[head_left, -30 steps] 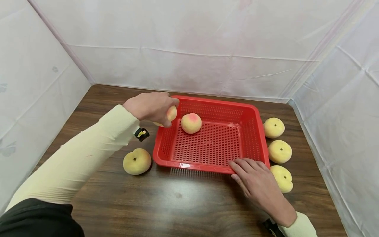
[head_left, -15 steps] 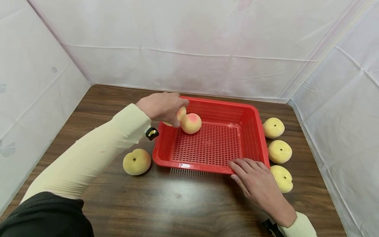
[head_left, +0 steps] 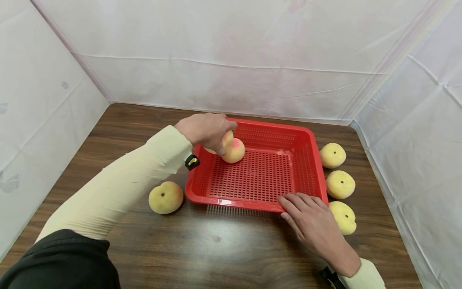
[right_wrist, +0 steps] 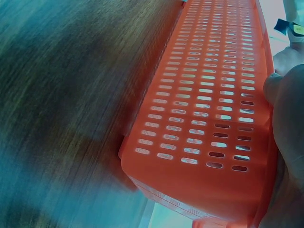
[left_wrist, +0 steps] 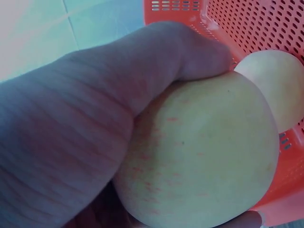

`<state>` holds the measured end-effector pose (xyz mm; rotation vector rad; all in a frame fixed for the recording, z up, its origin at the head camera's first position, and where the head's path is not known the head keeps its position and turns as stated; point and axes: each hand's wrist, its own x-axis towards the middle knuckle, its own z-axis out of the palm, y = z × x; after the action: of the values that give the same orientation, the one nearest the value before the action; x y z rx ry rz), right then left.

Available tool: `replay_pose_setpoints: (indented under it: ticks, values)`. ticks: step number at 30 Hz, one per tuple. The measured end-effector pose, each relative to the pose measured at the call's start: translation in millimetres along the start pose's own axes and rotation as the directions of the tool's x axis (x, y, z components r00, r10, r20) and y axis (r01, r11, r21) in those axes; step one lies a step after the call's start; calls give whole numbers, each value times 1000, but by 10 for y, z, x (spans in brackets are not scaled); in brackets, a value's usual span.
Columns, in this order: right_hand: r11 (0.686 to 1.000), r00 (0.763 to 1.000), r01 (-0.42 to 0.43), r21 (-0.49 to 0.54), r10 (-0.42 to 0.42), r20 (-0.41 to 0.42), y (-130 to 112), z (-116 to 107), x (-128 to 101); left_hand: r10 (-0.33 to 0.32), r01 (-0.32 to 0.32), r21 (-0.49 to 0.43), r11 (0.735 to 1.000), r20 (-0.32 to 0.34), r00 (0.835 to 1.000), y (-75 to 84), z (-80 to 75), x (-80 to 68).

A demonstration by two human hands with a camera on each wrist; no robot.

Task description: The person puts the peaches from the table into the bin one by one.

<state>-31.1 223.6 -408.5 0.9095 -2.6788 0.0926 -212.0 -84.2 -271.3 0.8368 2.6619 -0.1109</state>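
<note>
My left hand grips a yellow peach above the left part of a red plastic basket. In the left wrist view the thumb lies across the peach's upper side and a fingertip shows below it. Just beyond it, a pink-topped peach sits inside the basket; whether the two touch I cannot tell. At the basket's near right corner my right hand holds the rim, its fingers over the edge and its thumb on the outer side.
Left of the basket, one peach lies on the brown wooden table. Three more stand in a line along the right side: a far peach, a middle peach and a near peach. White sheeting walls the table.
My left hand has moved right with its peach, from the basket's left edge to beside the peach inside. My right hand has stayed on the rim.
</note>
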Motion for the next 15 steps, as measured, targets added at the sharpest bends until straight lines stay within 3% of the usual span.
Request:
replay_pose_setpoints:
  ticks: [15]
  values:
    - [1000,1000,-7,-3,7,5,-9,-18,-6,61,-61,40,997,2,998,173,-17,205]
